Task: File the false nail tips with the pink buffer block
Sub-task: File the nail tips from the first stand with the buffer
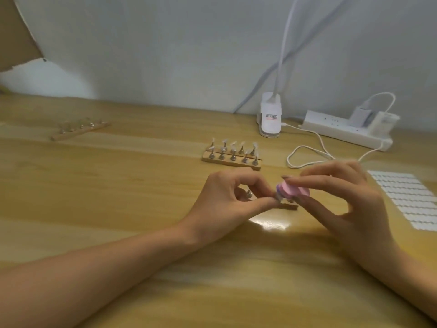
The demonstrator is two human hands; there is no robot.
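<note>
Over table (118, 197), pink buffer block (294, 191) meets nail tip (279, 197), rack (233, 159) beyond

Two bare forearms (99, 268), bare left hand (227, 197) and right hand (354, 204), long slim fingers (316, 179)

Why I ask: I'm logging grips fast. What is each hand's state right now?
Left hand: closed, pinching a small metal nail stand.
Right hand: closed, holding the pink buffer block.

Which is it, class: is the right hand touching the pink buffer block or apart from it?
Touching. The head view shows the right hand pinching the pink buffer block between finger and thumb.
</note>
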